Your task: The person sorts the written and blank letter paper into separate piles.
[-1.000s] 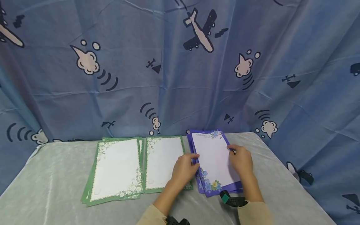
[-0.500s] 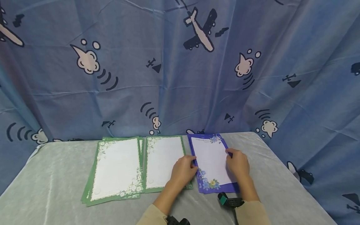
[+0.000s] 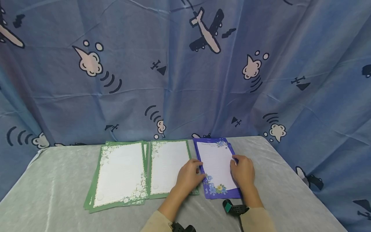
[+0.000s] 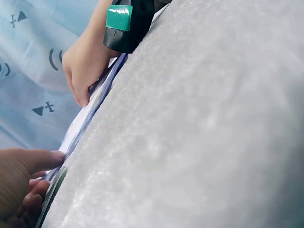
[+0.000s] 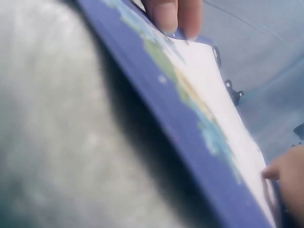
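Note:
A small stack of purple-bordered stationery sheets (image 3: 215,164), with blue and yellow flowers at its lower left, lies between my hands. My left hand (image 3: 189,174) pinches its left edge, thumb toward me, and overlaps the neighbouring green-bordered sheet (image 3: 168,167). On the opposite edge, my right hand (image 3: 244,170) grips the sheets between thumb and fingers. A purple sheet beneath peeks out along the upper right. In the left wrist view, my left thumb (image 4: 50,157) sits at the stack's edge. The right wrist view shows the purple border (image 5: 156,114) raised above the cloth, with a shadow under it.
Further left, several green-bordered sheets (image 3: 120,174) lie in a slightly fanned pile. A pale grey cloth (image 3: 63,180) covers the table. Behind its far edge hangs a blue curtain (image 3: 133,64) with printed planes and clouds. Both wrists carry black cameras (image 3: 236,207).
My right hand has moved left and slightly nearer. The top purple sheet has shifted toward me and now lines up more closely with those beneath. My left hand stays nearly in place.

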Action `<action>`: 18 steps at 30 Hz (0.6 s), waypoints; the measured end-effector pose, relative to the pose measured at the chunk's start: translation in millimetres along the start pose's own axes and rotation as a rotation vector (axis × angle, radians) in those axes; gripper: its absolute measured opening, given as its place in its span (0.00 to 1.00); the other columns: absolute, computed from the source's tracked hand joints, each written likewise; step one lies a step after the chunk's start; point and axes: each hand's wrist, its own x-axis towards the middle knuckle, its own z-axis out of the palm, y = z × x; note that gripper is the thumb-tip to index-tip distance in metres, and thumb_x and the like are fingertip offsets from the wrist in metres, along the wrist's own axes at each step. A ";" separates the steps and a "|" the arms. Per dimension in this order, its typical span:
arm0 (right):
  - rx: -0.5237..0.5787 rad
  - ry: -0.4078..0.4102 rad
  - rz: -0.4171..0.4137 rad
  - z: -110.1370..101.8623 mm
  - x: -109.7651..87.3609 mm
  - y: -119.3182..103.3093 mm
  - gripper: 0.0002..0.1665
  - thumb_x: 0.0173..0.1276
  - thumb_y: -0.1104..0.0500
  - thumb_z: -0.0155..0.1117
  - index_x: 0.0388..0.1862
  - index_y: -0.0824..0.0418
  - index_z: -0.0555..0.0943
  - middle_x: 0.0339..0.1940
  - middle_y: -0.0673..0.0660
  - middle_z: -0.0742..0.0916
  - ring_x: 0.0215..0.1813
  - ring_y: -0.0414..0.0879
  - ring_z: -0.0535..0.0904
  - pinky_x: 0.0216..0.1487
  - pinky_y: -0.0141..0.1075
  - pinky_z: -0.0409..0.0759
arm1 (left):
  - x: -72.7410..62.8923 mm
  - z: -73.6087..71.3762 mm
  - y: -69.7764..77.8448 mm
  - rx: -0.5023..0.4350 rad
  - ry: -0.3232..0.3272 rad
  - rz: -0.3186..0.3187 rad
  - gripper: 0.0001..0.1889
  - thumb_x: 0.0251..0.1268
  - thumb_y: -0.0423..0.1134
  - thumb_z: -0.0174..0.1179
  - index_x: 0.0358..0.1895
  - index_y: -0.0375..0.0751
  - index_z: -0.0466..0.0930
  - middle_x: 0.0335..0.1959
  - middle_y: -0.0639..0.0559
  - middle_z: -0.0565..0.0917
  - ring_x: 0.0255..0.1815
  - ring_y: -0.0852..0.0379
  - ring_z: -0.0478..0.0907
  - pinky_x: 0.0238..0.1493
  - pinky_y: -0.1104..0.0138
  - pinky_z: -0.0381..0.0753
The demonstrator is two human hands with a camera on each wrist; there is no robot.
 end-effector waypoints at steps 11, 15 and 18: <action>0.003 0.064 -0.002 11.0 -0.6 4.8 0.20 0.72 0.60 0.59 0.56 0.70 0.83 0.59 0.72 0.84 0.61 0.67 0.77 0.62 0.59 0.74 | 0.4 3.8 -2.3 0.033 -0.008 0.008 0.24 0.54 0.44 0.76 0.54 0.40 0.87 0.56 0.45 0.83 0.40 0.58 0.82 0.43 0.66 0.81; -0.003 0.078 -0.007 12.5 -0.1 5.2 0.19 0.71 0.60 0.60 0.55 0.70 0.84 0.58 0.71 0.84 0.60 0.67 0.78 0.61 0.59 0.75 | 0.3 3.0 -2.6 0.016 -0.013 -0.007 0.24 0.54 0.44 0.76 0.55 0.40 0.86 0.58 0.45 0.82 0.40 0.59 0.81 0.43 0.66 0.80; -0.003 0.079 -0.015 12.1 -0.1 6.3 0.19 0.71 0.60 0.59 0.55 0.71 0.84 0.58 0.72 0.84 0.59 0.68 0.78 0.60 0.59 0.75 | 2.0 2.2 -2.1 -0.029 -0.017 -0.008 0.25 0.54 0.44 0.76 0.56 0.41 0.85 0.58 0.45 0.82 0.38 0.62 0.78 0.41 0.69 0.78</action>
